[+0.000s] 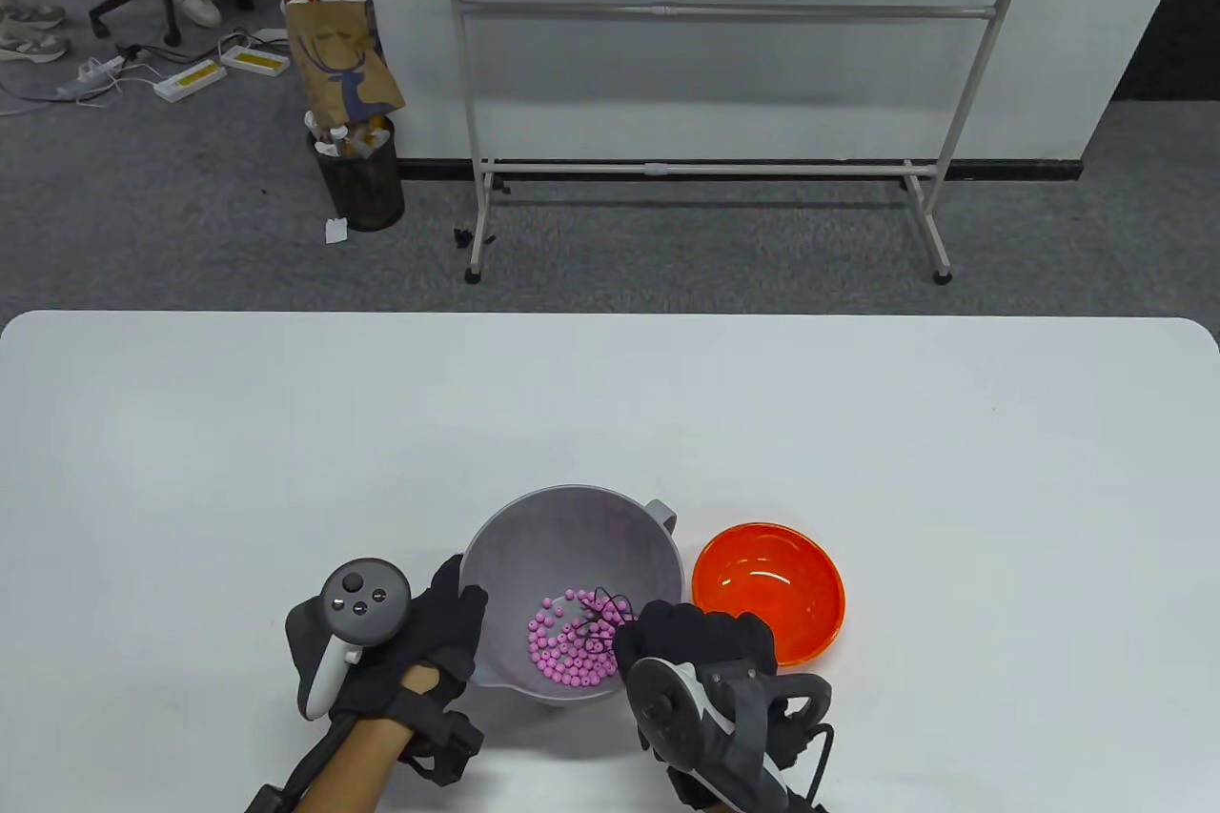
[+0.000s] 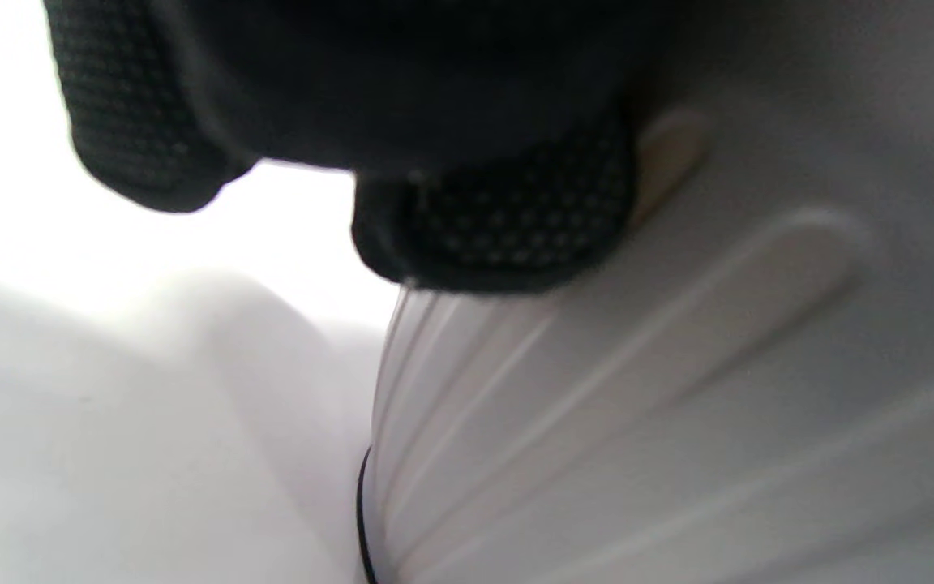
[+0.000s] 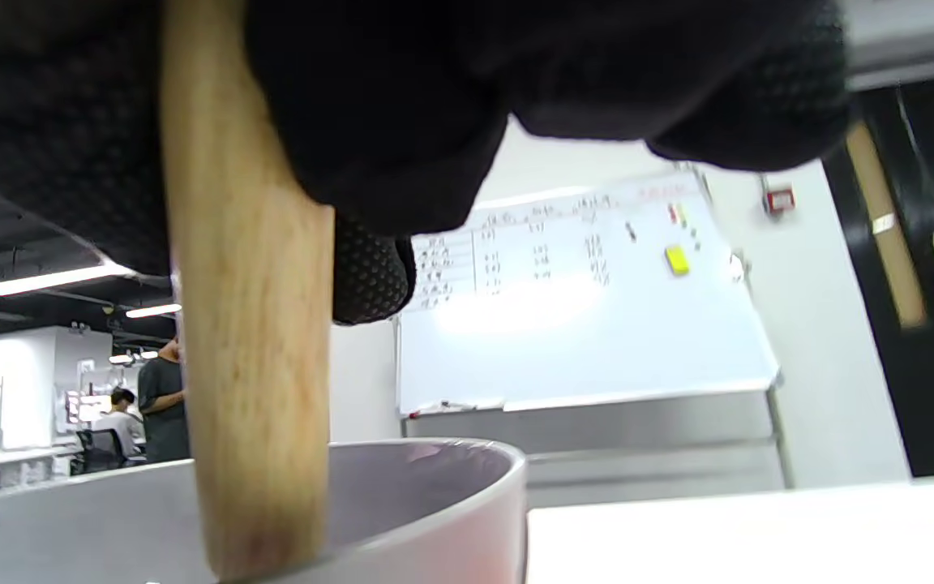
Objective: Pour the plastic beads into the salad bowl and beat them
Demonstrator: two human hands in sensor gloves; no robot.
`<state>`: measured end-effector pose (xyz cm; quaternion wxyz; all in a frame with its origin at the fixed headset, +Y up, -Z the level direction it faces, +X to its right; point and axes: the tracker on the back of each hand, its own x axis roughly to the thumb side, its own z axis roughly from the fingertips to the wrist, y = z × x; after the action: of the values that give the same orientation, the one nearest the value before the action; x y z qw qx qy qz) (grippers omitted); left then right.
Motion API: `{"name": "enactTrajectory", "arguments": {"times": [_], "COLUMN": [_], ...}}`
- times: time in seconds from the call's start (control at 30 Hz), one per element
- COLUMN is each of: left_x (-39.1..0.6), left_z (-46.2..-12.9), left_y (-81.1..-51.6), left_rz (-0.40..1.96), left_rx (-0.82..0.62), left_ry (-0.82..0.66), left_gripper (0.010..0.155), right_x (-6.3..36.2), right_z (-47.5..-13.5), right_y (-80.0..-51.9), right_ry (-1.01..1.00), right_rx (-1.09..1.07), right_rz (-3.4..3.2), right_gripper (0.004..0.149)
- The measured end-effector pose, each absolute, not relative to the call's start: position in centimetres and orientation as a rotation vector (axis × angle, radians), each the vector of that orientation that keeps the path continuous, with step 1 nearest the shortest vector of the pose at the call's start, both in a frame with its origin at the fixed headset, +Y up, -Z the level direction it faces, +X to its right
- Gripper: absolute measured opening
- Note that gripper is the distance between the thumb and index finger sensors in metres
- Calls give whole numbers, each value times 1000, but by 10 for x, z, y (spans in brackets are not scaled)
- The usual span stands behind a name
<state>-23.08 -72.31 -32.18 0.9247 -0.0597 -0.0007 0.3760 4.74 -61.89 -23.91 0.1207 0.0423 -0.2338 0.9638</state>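
So on the table view I've got the grey salad bowl (image 1: 572, 556) sitting low in the middle of the frame, with the pink plastic beads (image 1: 562, 646) piled in its bottom. My left hand (image 1: 419, 641) is on the bowl's left side, fingers lying against the outer wall; the left wrist view shows a fingertip (image 2: 499, 219) touching the ribbed wall. My right hand (image 1: 701, 651) is at the bowl's lower right edge, fingers wrapped round the wooden handle (image 3: 248, 349) of the whisk (image 1: 600, 618), whose dark wires sit down among the beads. The orange bowl (image 1: 770, 589) sits just right of the salad bowl on the white table (image 1: 286, 432).
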Motion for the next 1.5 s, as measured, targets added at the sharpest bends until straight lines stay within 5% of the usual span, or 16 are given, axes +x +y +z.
{"name": "enactTrajectory", "arguments": {"times": [0.2,0.77,1.0,1.17,1.5], "left_x": [-231,-231,-231,-231,-231], "left_z": [-322,-322,-322,-322,-322], "left_y": [-723,-723,-723,-723,-723], "left_rz": [772,771,770,768,770], "left_rx": [-122,-124,-124,-124,-142], "left_ry": [-4,-2,-2,-4,-6], "left_gripper": [62,63,63,63,63], "right_x": [56,51,48,54,80], "right_z": [-254,-247,-240,-253,-268], "right_y": [-638,-631,-616,-631,-646], "right_ry": [-503,-854,-637,-456,-479], "right_rx": [80,49,127,98,-113], "right_rz": [2635,2834,2823,2664,2503], "right_gripper": [43,43,42,42,46]}}
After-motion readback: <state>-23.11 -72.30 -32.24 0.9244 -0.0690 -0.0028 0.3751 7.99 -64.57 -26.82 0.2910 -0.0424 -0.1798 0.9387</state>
